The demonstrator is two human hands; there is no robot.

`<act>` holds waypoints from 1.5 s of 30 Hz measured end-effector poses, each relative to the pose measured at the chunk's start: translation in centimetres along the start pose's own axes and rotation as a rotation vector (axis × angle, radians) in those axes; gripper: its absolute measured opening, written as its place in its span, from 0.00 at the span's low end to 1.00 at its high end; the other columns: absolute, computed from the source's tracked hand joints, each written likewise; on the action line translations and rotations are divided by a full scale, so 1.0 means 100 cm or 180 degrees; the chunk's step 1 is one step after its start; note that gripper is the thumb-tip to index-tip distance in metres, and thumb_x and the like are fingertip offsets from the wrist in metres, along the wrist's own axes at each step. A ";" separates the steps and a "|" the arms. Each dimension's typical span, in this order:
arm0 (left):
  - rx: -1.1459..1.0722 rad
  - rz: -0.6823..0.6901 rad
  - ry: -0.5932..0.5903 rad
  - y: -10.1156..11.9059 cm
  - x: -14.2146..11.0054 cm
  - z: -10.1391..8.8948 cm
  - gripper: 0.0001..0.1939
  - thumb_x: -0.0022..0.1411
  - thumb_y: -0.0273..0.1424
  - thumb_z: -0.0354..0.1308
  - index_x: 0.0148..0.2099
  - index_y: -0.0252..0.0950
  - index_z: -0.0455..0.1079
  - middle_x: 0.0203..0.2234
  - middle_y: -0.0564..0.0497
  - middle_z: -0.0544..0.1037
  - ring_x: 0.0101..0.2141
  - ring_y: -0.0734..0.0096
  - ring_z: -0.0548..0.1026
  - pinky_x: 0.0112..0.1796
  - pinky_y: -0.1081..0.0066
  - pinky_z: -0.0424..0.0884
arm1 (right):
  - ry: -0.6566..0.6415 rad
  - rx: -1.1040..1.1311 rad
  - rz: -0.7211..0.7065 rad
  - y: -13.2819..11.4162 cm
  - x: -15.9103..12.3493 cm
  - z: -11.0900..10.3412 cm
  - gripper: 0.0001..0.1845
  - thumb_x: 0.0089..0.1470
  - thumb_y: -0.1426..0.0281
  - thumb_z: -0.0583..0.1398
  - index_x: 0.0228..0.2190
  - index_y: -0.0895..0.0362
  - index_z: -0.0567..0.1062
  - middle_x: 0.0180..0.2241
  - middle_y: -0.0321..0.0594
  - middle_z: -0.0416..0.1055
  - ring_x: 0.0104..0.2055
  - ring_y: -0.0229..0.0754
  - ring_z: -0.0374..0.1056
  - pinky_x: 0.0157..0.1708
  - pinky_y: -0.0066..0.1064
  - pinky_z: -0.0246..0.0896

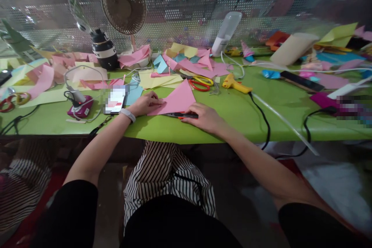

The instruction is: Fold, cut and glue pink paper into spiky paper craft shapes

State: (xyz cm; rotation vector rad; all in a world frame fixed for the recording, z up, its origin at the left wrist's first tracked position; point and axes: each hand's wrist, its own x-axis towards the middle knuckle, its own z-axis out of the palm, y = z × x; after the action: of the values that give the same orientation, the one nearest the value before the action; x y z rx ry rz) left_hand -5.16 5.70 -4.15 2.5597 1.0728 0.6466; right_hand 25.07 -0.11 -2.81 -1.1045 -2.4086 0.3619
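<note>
A pink paper triangle (178,100) lies folded on the green table (232,120) in front of me. My left hand (147,103) rests flat on its left corner, fingers stretched out, a white band on the wrist. My right hand (203,117) is closed on a black and orange utility knife (181,115) that lies along the paper's lower edge.
Scissors (200,82) with red and yellow handles and a yellow glue gun (235,84) lie just behind the paper. A phone (115,100) sits to the left, near a magenta power bank (80,109) with cables. Coloured paper scraps, a fan (124,4) and a black bottle (104,49) line the back.
</note>
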 end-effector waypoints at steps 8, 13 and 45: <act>0.0071 -0.0027 -0.0039 0.002 0.000 0.000 0.19 0.68 0.45 0.53 0.52 0.44 0.78 0.43 0.44 0.72 0.40 0.65 0.72 0.45 0.63 0.70 | -0.0072 0.0031 -0.0081 -0.006 0.003 0.002 0.11 0.58 0.59 0.63 0.35 0.54 0.75 0.39 0.44 0.73 0.43 0.49 0.70 0.43 0.39 0.64; 0.0031 0.0003 -0.0019 0.006 0.000 -0.002 0.19 0.68 0.45 0.53 0.51 0.43 0.79 0.42 0.44 0.72 0.40 0.64 0.72 0.45 0.63 0.70 | -0.0107 0.0062 0.0018 -0.011 0.009 0.006 0.11 0.57 0.59 0.63 0.35 0.55 0.75 0.39 0.44 0.73 0.43 0.49 0.70 0.44 0.39 0.64; 0.0411 -0.0388 0.0298 0.015 -0.006 -0.019 0.37 0.48 0.55 0.68 0.55 0.38 0.74 0.45 0.42 0.73 0.48 0.53 0.71 0.50 0.56 0.69 | 0.0505 0.0531 0.0393 0.034 -0.020 -0.038 0.21 0.53 0.49 0.63 0.34 0.54 0.79 0.33 0.42 0.76 0.32 0.44 0.70 0.33 0.36 0.66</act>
State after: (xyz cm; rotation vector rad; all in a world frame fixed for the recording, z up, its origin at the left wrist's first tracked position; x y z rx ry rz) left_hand -5.57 4.42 -2.04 2.5679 1.3307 0.6925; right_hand 30.30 0.70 -1.58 -1.1633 -2.1371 0.4875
